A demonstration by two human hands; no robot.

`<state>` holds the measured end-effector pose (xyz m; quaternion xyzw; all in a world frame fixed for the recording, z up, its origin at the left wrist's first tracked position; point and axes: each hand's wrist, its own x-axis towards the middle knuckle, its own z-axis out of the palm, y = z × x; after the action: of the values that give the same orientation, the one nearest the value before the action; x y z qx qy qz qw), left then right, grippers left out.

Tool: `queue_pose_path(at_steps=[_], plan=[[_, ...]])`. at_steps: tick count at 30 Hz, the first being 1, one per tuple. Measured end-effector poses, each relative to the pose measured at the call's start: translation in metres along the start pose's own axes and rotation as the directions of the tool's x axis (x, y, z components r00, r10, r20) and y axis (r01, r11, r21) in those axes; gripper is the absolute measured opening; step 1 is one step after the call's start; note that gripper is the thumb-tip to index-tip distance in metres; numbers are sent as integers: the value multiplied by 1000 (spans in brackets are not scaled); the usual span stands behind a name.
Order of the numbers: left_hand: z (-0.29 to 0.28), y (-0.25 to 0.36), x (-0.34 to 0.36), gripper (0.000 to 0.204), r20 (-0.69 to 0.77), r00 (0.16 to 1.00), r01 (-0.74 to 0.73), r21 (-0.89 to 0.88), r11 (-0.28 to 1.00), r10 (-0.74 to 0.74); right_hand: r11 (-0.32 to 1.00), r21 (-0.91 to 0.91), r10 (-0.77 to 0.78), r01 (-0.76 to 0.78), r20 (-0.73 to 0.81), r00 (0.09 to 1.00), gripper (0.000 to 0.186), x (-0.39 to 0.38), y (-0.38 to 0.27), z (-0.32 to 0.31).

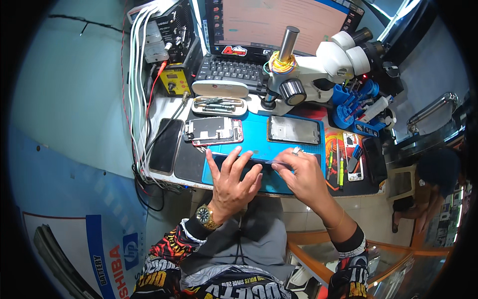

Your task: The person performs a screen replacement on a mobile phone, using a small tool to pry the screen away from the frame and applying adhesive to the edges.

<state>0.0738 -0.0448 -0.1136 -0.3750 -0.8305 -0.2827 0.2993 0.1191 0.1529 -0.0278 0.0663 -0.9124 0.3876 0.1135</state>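
Here, mid-frame, the left hand spreads, grip unclenched, against a dark flat device; the right hand pinches a thin piece at its edge.

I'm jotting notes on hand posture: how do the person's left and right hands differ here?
The left hand has its fingers spread apart, while the right hand has its fingers curled closer together, the thumb near the index finger. The left hand has a chunky gold-coloured watch at the wrist; the right hand has a thin band there instead. Both are bare and come out of patterned sleeves with dark cuffs.
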Motion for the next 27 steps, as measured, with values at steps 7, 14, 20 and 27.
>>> queue_pose_path(at_steps=[7,14,20,27], plan=[[1,8,5,41,56,998,27,19,999,-28,999,9,36,-36,-5,999,9,-1,1,0],[2,11,4,42,69,997,39,39,998,-41,1000,16,13,-13,-14,1000,9,-1,2,1],[1,15,7,41,54,997,43,80,996,-47,1000,12,22,-22,3,1000,8,2,2,0],[-2,22,14,41,110,989,95,37,995,-99,1000,-17,4,-3,95,995,9,9,7,-10]])
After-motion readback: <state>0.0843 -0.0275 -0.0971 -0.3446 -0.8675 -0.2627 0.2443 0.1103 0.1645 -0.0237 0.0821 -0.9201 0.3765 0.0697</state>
